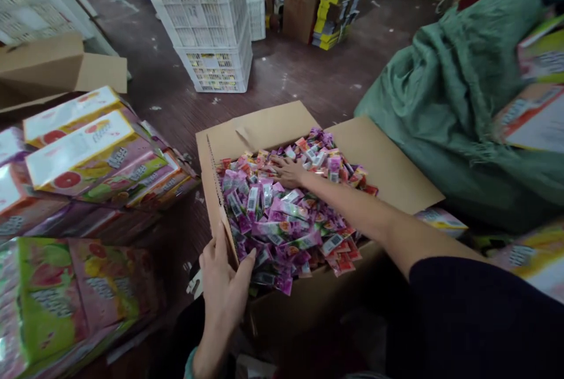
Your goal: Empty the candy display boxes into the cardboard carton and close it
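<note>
A large open cardboard box [399, 170] is heaped with small wrapped packets [282, 220], mostly purple with some red and orange ones. Its flaps stand outward. My left hand [227, 276] holds the left flap near the box's front left corner, thumb on the inner side and fingers outside. Stretched across the heap, my right hand [288, 172] lies palm down on the packets toward the back, its fingers spread.
Printed cartons [88, 158] are stacked at left, with wrapped cartons [53, 302] nearer. White crates [207, 14] stand behind the box. A green sack [458, 91] bulges at right. Brown boxes [300, 14] are at the back.
</note>
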`<state>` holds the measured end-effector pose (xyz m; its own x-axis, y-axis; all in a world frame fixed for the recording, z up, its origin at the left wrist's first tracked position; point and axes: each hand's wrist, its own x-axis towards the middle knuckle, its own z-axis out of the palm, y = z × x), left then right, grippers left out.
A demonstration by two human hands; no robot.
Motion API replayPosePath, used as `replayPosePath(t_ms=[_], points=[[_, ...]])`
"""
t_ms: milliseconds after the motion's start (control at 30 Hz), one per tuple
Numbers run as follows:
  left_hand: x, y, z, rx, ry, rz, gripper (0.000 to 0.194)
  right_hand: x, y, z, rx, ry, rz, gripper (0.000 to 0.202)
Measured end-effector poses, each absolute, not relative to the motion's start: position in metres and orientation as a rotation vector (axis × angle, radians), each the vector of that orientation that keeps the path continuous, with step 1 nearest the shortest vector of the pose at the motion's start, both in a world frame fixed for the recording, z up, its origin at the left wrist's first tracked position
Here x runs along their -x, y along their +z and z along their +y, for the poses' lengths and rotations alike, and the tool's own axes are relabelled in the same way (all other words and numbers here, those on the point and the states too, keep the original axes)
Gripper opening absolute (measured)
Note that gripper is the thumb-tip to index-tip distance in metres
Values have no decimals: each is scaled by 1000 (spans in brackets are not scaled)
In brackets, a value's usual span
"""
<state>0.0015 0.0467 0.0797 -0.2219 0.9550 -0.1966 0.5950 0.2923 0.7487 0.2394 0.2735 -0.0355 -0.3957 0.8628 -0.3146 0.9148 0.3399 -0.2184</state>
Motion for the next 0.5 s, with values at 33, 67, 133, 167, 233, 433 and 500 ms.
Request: replayPosePath(t_ms=[33, 67, 133, 167, 233, 433, 500], points=[[-2, 80, 49, -1388, 712, 1933, 86, -239, -33, 270, -1648, -571, 2429, 63], [-3, 80, 51, -1399, 707, 1949, 87, -237, -28, 270, -1653, -592, 2414, 63], [-6, 80, 56, -1458, 679, 1973, 89, -234, -14, 277, -1649, -639, 2378, 60], [-7, 80, 58, -1502, 658, 1973, 89, -234, -5, 282, -1647, -661, 2359, 59], [-9, 79, 60, -1586, 618, 1970, 89, -239, 16, 285, -1658, -680, 2331, 60], [-11, 81, 60, -1568, 600, 1980, 91, -243, 64, 203, -1824, -342, 2643, 65], [-13, 86, 60, -1564, 550, 1985, 91, -236, 63, 160, -1638, -279, 2769, 74]])
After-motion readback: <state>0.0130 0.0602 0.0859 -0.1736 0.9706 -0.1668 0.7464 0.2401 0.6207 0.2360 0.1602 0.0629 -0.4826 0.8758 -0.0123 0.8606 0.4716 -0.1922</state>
